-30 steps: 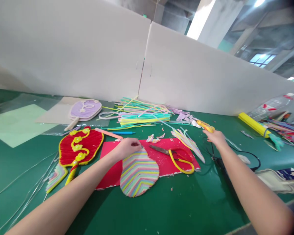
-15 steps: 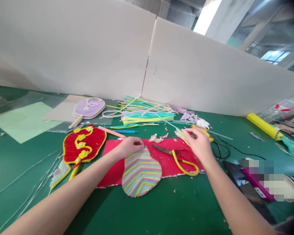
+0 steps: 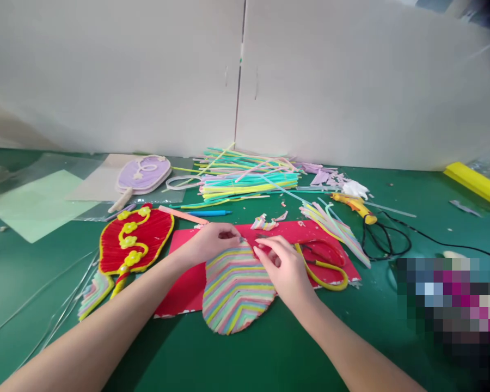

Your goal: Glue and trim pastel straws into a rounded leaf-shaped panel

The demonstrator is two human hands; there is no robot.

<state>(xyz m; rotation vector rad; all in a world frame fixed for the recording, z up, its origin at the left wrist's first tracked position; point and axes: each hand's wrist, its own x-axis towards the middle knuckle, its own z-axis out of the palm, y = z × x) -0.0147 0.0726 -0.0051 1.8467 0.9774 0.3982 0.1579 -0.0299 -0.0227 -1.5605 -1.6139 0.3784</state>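
Observation:
My left hand (image 3: 221, 242) pinches the top edge of a rounded striped pipe-cleaner panel (image 3: 237, 294) in pastel pink, yellow, green and grey. Just right of that edge is my right hand (image 3: 281, 264), its thumb and forefinger tips slightly apart and nothing visible between them. Beneath both hands lies a red foam sheet (image 3: 183, 294), partly covered by the panel. Scissors with yellow-wrapped handles (image 3: 330, 277) rest on the sheet, their blades mostly hidden behind my right hand. Cut pipe-cleaner strips (image 3: 338, 228) are heaped at the sheet's right corner.
Left of the sheet lies a red fan with yellow flowers (image 3: 134, 239); behind it is a lilac fan (image 3: 142, 174). Bundled pipe cleaners (image 3: 249, 185) lie along the white partition (image 3: 147, 71). A yellow glue gun (image 3: 355, 208) with a black cord is at right, beside a blue pen (image 3: 208, 213) further left.
My right hand has moved left from the cut strips to the panel's top edge, uncovering the strips and glue gun. My left hand keeps its pinch. The camera view has tilted and shifted.

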